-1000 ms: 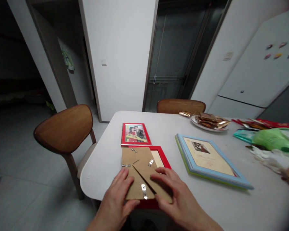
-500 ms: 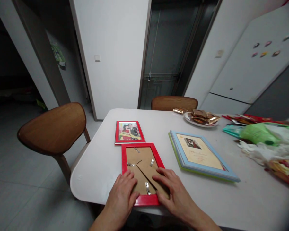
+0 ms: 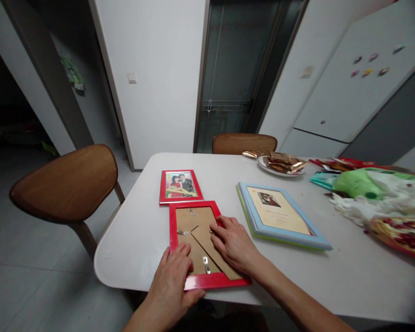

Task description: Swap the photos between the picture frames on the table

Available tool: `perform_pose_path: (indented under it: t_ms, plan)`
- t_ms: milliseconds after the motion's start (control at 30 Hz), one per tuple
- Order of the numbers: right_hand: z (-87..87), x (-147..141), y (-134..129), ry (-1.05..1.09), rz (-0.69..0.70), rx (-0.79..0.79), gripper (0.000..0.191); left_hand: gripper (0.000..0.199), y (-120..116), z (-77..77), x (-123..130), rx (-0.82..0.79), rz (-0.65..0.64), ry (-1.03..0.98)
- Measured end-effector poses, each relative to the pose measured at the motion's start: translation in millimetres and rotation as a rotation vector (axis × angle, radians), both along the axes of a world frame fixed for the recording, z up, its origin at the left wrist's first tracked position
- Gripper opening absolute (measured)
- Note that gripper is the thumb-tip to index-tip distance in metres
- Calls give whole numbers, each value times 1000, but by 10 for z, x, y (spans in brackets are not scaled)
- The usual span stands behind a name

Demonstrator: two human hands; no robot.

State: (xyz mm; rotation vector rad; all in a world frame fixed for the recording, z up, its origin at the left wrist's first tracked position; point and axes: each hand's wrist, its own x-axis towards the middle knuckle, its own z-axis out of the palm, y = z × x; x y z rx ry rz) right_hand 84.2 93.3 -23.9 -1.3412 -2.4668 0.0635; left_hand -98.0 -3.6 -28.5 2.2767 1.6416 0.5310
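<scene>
A red picture frame (image 3: 213, 281) lies face down near the table's front edge, its brown backing board (image 3: 202, 221) and metal clips showing. My left hand (image 3: 173, 276) rests on its lower left corner, fingers on the board and thumb by the bottom rim. Across the right side of the board lies my right hand (image 3: 233, 244), its fingertips at the right clip, which they partly cover. Just beyond, a second red frame (image 3: 180, 186) with a photo of two people lies face up. To the right, a light blue frame (image 3: 283, 214) tops a small stack over a green one.
On the white table (image 3: 134, 235), a plate (image 3: 280, 171) of gold-wrapped packets stands at the back. Green and white plastic bags (image 3: 359, 184) and a dish of food (image 3: 401, 235) are at the right. Wooden chairs stand at the left (image 3: 69, 184) and far side (image 3: 244, 144).
My right hand has moved up from the frame's lower right corner to the right clip. My left hand has shifted slightly, its thumb now at the bottom rim. The view has shifted a little.
</scene>
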Motion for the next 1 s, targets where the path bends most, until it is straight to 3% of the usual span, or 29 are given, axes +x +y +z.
perform_pose_path:
  t_ms: [467,733,1000]
  plan:
    - [-21,40,-62,103,27,-6,25,31,3,69,-11,-44,-12,-6]
    - [15,83,-499,178,383,-30,23,23,0,20,-29,-26,-38,3]
    - [-24,-105,-388,142,320,-113,14,23,6,10,-29,-26,-33,-7]
